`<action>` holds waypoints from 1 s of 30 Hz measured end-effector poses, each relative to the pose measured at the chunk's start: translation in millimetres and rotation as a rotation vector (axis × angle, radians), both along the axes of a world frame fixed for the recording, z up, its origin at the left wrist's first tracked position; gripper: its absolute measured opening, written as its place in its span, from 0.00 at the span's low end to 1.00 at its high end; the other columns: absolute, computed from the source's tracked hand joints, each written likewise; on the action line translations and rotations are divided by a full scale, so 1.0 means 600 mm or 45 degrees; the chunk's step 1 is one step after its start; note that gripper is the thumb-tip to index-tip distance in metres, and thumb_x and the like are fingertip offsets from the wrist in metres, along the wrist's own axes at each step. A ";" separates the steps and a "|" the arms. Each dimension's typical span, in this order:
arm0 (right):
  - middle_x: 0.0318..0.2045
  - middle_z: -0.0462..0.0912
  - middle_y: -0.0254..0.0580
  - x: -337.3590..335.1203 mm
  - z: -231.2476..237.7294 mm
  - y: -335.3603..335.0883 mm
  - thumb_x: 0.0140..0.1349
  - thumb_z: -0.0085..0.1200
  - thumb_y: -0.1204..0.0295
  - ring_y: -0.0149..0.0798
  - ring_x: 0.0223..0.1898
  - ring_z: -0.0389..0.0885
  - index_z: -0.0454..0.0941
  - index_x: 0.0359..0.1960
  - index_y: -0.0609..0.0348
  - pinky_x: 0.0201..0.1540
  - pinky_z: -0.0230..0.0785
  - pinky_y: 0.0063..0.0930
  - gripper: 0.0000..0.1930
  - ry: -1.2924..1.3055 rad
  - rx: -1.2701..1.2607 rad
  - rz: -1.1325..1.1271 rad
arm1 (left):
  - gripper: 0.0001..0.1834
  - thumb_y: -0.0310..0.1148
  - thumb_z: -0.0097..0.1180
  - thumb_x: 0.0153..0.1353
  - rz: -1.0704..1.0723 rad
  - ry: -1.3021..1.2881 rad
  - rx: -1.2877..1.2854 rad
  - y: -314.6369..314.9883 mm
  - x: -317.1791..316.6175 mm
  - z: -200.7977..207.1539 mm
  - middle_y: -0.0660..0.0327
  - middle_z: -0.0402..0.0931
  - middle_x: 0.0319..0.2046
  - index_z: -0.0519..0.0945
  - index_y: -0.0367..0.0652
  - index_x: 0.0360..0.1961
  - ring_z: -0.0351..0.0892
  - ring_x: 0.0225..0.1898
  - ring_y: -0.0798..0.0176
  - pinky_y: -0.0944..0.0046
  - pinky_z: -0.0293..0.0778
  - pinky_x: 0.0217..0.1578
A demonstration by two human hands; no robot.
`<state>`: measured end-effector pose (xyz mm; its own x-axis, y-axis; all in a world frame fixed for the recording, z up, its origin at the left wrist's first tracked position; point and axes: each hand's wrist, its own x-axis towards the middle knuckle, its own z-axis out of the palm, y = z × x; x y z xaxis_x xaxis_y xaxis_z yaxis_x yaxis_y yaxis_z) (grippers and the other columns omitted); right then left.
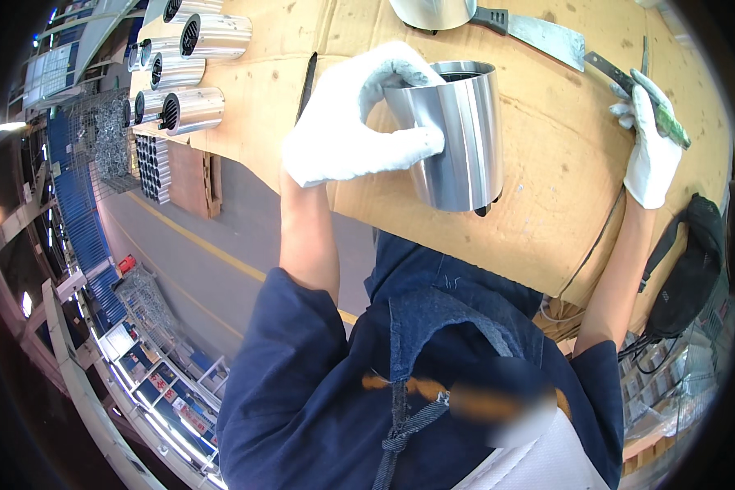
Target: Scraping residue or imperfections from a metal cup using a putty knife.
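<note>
Cylinder [457, 135], shiny metal, upright on cardboard-covered surface [547, 188], near edge. Left hand [347, 122] gripping its rim, thumb inside. Right hand [649, 151], right of cylinder, closed around green-handled tool [660, 106]. Judged step: steadying cylinder; next calls for bringing tool over.

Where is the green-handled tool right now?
In the head view the green-handled tool is at the upper right, held in the gloved right hand over the cardboard-covered table, right of the metal cylinder.

One head-worn fisheye view — looking steeply down, close over the cardboard-covered table [547, 212] — rim-bent.
</note>
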<state>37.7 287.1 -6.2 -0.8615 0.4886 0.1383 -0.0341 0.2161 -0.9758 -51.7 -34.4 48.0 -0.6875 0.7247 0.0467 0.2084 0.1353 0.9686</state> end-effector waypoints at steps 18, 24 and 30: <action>0.32 0.82 0.43 0.000 0.001 0.001 0.61 0.51 0.72 0.25 0.27 0.76 0.76 0.45 0.67 0.32 0.64 0.15 0.14 -0.015 0.004 -0.003 | 0.17 0.28 0.60 0.53 0.198 -0.149 -0.127 0.020 0.004 0.010 0.62 0.75 0.34 0.74 0.36 0.44 0.73 0.34 0.71 0.71 0.70 0.37; 0.33 0.82 0.44 0.001 -0.002 0.000 0.61 0.51 0.71 0.26 0.27 0.76 0.76 0.45 0.68 0.32 0.64 0.16 0.14 -0.006 -0.033 -0.001 | 0.14 0.35 0.60 0.55 0.322 -0.156 0.028 0.021 0.010 0.012 0.65 0.77 0.30 0.78 0.38 0.40 0.73 0.32 0.74 0.73 0.71 0.35; 0.33 0.82 0.44 0.000 -0.004 0.005 0.61 0.51 0.71 0.27 0.27 0.75 0.76 0.45 0.68 0.32 0.65 0.16 0.14 -0.017 -0.012 -0.028 | 0.14 0.38 0.59 0.56 0.348 0.169 -0.450 0.011 0.005 0.044 0.64 0.79 0.29 0.80 0.38 0.38 0.75 0.30 0.74 0.73 0.72 0.35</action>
<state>37.5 290.3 -8.4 -0.8524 0.5085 0.1220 -0.0164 0.2071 -0.9782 -48.4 -27.8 74.6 -0.8604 0.5048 -0.0703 0.2378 0.5197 0.8206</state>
